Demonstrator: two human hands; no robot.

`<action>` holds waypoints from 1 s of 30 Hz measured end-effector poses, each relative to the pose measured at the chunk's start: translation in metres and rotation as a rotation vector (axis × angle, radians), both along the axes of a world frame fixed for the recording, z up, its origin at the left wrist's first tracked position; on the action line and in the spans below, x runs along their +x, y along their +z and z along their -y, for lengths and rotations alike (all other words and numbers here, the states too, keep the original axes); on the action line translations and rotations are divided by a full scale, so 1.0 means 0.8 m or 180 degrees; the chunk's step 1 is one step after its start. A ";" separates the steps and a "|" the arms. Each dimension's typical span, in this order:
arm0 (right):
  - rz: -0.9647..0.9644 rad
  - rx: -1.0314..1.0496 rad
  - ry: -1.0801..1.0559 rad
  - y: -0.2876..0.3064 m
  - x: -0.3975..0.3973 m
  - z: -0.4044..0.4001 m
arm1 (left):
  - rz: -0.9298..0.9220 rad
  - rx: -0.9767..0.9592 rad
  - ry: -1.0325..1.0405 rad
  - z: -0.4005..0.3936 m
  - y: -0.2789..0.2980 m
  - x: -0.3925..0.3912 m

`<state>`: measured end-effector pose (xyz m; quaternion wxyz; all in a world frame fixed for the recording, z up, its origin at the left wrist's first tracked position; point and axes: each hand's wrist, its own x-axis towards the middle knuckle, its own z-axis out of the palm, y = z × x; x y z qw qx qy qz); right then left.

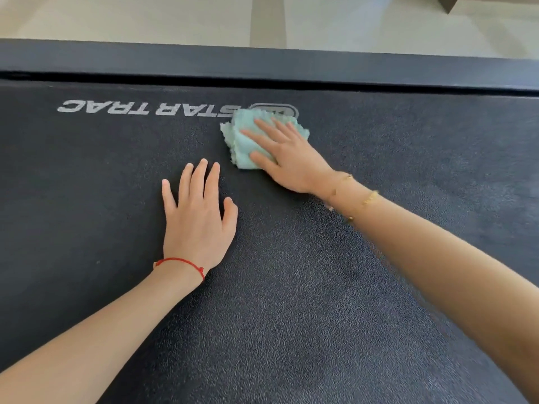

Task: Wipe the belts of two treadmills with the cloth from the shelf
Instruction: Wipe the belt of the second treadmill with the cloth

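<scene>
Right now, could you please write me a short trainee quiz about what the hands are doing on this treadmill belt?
1. True or false: the left hand lies flat on the belt and holds nothing.
2. Which hand presses the cloth? A. left B. right C. both
3. Fill in: the cloth covers part of the white ____ printed on the belt.

Key:
1. True.
2. B: the right hand presses it with straight fingers.
3. Logo.
</scene>
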<state>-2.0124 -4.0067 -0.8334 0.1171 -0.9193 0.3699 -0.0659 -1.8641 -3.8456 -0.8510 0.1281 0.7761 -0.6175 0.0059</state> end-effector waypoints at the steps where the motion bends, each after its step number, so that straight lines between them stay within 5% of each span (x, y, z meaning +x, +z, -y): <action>1: 0.0029 0.0001 0.0065 0.001 -0.014 0.001 | -0.0006 0.0002 0.0004 0.000 0.000 0.000; 8: -0.0187 0.0040 -0.1504 0.004 -0.080 0.099 | -0.0048 -0.0007 0.0016 0.001 0.003 0.000; 17: 0.0044 -0.0035 0.0172 0.001 -0.097 -0.092 | -0.0084 -0.0018 -0.0006 0.001 0.001 0.001; 25: 0.0056 -0.0098 -0.1291 -0.005 -0.104 -0.029 | -0.0225 -0.0044 0.0068 0.000 0.003 0.000; 30: 0.0206 -0.0128 -0.0359 -0.002 -0.114 -0.149 | -0.0284 -0.0110 0.0064 -0.006 0.005 -0.001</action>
